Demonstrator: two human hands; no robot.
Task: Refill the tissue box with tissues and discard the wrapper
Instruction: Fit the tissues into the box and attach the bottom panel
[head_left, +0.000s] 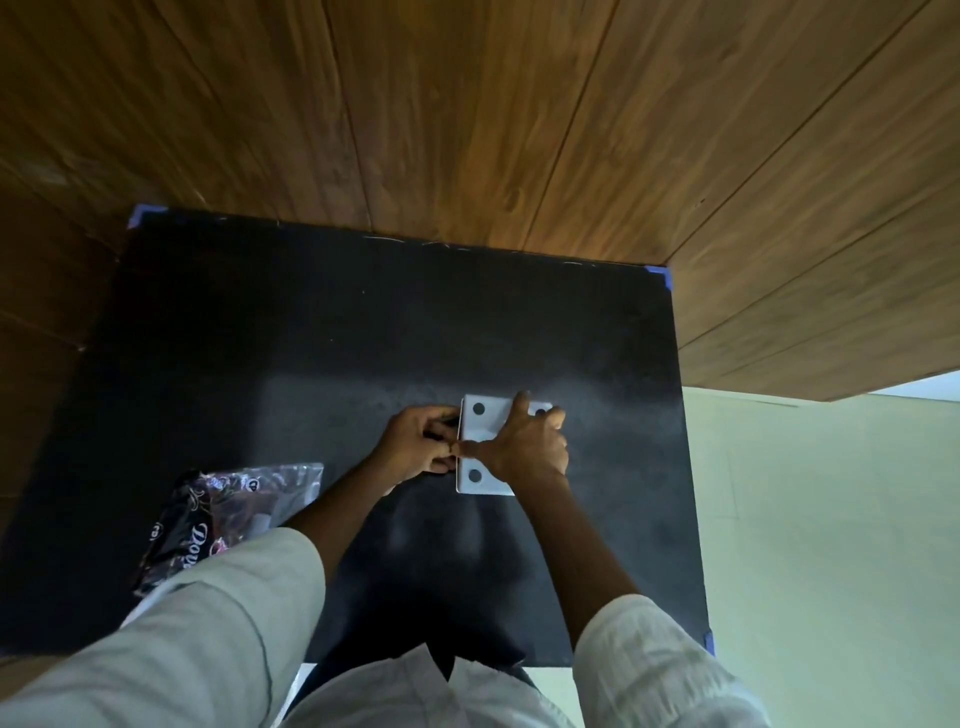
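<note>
Head view is showing the white rectangular plastic tissue box (480, 451) lying with its dotted face up, right of centre on the black worktop (311, 338). Right hand (524, 447) is pressing spread fingers on it, probably steadying it, while left hand (415, 446) is pinching its left edge. Crumpled printed plastic wrapper (228, 514) is lying near-left; far side is offering open room.

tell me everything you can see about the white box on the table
The white box is a flat rectangular piece, smooth like plastic, with three dark round dots showing near its corners. It lies on the black table, right of centre. The right hand presses on top; the left hand grips its left edge. Its contents are hidden.
</note>
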